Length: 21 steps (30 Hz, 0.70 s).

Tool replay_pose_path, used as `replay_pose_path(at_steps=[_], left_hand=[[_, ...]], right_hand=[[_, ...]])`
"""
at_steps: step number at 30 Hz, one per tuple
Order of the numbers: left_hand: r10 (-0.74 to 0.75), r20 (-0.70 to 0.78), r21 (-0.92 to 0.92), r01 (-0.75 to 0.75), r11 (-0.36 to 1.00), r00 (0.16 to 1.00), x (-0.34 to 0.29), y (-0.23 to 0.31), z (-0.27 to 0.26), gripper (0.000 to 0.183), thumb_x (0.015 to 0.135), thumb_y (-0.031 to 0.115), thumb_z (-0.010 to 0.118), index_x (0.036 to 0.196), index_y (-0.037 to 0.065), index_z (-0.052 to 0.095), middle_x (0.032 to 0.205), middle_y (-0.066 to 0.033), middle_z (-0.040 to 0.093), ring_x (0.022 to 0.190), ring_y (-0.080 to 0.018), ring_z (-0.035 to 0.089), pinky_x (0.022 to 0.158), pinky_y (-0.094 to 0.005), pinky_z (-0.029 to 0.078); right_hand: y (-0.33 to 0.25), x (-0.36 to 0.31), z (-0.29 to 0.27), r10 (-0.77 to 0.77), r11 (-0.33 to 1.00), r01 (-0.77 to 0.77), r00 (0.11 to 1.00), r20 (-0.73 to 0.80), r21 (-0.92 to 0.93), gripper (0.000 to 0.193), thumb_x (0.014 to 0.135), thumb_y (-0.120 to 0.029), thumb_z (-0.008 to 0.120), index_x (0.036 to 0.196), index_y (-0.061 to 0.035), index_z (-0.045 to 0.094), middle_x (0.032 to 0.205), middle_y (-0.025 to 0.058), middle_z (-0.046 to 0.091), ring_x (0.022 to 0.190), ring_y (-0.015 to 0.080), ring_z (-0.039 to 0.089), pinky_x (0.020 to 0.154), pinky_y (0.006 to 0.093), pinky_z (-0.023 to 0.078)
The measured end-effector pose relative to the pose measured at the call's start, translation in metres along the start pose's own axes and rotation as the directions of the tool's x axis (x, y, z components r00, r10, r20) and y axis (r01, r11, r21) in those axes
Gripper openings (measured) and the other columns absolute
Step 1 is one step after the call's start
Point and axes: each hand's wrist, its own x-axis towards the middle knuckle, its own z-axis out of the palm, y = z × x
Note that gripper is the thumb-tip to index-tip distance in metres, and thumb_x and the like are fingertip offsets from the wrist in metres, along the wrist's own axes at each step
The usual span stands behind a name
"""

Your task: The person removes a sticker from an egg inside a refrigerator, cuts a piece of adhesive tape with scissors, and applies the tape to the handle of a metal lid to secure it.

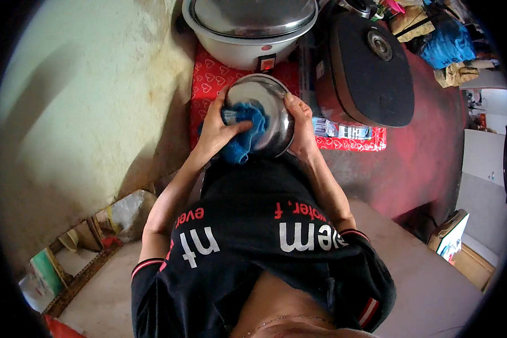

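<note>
A shiny steel bowl (274, 104) is held in front of my torso, over the near part of a red covering with white hearts. My left hand (214, 132) is closed on a blue cloth (242, 143), its thumb pressing the cloth against the left part of the bowl. Some of its fingers go behind the bowl's left edge, where I cannot see them. On the other side, my right hand (302, 121) grips the bowl's right rim, thumb on top and the other fingers mostly hidden.
Just beyond the bowl stands a big white electric pot (225, 45) with a steel lid and a lit red switch. A dark, rounded appliance (372, 73) is at its right. The red heart-patterned covering (205, 79) lies beneath. A pale wall (96, 84) rises at the left.
</note>
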Motion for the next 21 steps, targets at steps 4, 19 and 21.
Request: replay_pose_path(at_steps=[4, 19, 21], left_hand=[[-0.239, -0.068, -0.167, 0.225, 0.960, 0.969, 0.003, -0.011, 0.002, 0.058, 0.079, 0.019, 0.073, 0.128, 0.000, 0.048, 0.113, -0.0131, 0.060, 0.102, -0.0189, 0.057, 0.091, -0.0301, 0.044], [-0.159, -0.253, -0.171, 0.118, 0.978, 0.954, -0.001, -0.036, -0.001, 0.066, 0.084, 0.008, 0.065, 0.142, 0.005, 0.033, 0.116, -0.0128, 0.061, 0.100, -0.0197, 0.060, 0.094, -0.0331, 0.043], [-0.123, -0.163, -0.166, 0.096, 0.982, 0.979, -0.004, -0.025, -0.004, 0.081, 0.077, 0.012, 0.073, 0.144, 0.005, 0.027, 0.128, -0.0154, 0.053, 0.109, -0.0211, 0.055, 0.097, -0.0340, 0.042]], right_hand=[[0.006, 0.006, -0.006, -0.004, 1.000, 0.005, 0.999, -0.042, 0.024, 0.022, 0.092, -0.028, 0.059, 0.082, -0.0077, 0.060, 0.074, -0.0013, 0.061, 0.061, 0.0071, 0.053, 0.056, 0.0219, 0.044], [0.010, 0.014, -0.021, -0.014, 1.000, 0.014, 1.000, 0.004, 0.009, 0.032, 0.092, -0.031, 0.057, 0.104, -0.0017, 0.062, 0.091, 0.0058, 0.066, 0.074, 0.0113, 0.062, 0.066, 0.0247, 0.052], [0.001, 0.006, -0.009, -0.019, 0.999, 0.020, 1.000, -0.019, 0.042, 0.022, 0.093, -0.027, 0.057, 0.092, -0.0051, 0.062, 0.082, 0.0017, 0.064, 0.067, 0.0085, 0.059, 0.062, 0.0231, 0.050]])
